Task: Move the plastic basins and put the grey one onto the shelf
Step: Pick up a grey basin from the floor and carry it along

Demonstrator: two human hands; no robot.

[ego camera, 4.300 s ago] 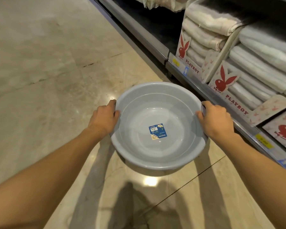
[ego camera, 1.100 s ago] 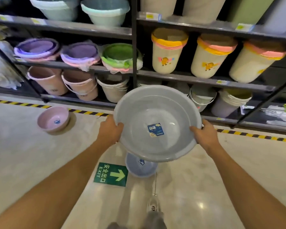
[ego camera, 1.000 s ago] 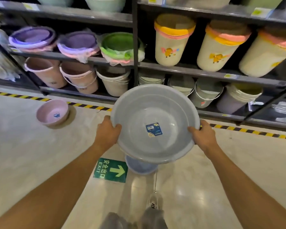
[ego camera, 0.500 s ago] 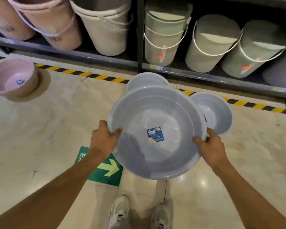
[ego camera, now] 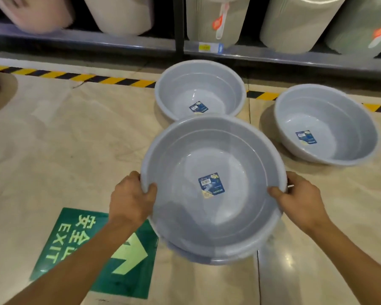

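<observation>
I hold a round grey plastic basin (ego camera: 240, 208) with a blue label inside, low over the floor. My left hand (ego camera: 131, 198) grips its left rim and my right hand (ego camera: 299, 197) grips its right rim. Under it, the edge of a bluer basin (ego camera: 207, 259) peeks out on the floor. Two more grey basins stand on the floor beyond: one (ego camera: 199, 89) straight ahead, one (ego camera: 326, 124) to the right, tilted. The bottom shelf (ego camera: 119, 41) runs across the top of the view.
Buckets (ego camera: 295, 23) in pale green, white and pink fill the bottom shelf. A yellow-black striped tape (ego camera: 110, 80) marks the floor in front of it. A green EXIT arrow sticker (ego camera: 75, 238) lies on the floor at lower left.
I have walked up to the shelf and bent down. The grey basin in both hands has dropped lower, over the bluish basin on the floor. The pink basin has left the view.
</observation>
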